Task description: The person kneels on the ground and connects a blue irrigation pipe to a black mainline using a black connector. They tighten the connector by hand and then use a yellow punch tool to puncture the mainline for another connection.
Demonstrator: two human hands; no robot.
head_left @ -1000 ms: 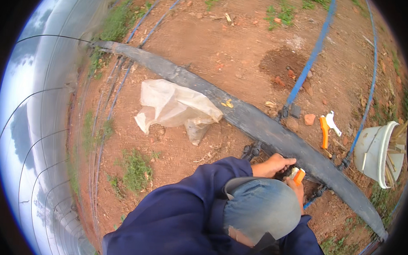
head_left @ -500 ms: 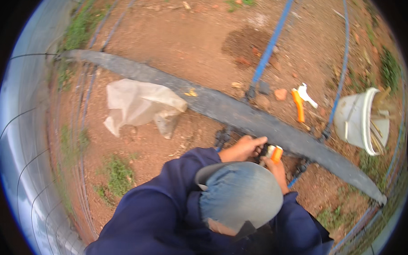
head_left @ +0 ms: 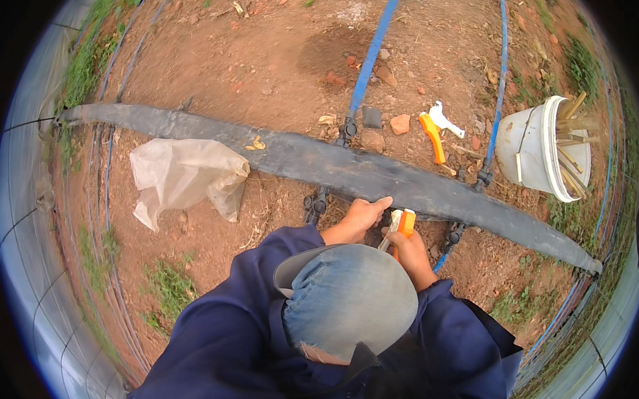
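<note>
Two hands work at the flat black hose (head_left: 348,174) on the dirt; my left hand (head_left: 361,216) presses its edge; my right hand (head_left: 410,250) grips an orange tool (head_left: 403,225) tight beside it.

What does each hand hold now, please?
Left hand: resting on the black hose, holding nothing visible.
Right hand: closed on an orange-handled tool.

A single fisheye view from overhead looks steeply down on a crouching person's cap (head_left: 351,299) and blue-sleeved shoulders, close below the lens. Beyond them, red soil (head_left: 268,64) and a flat black hose (head_left: 321,164) curve toward the round, dark-edged rim.
</note>
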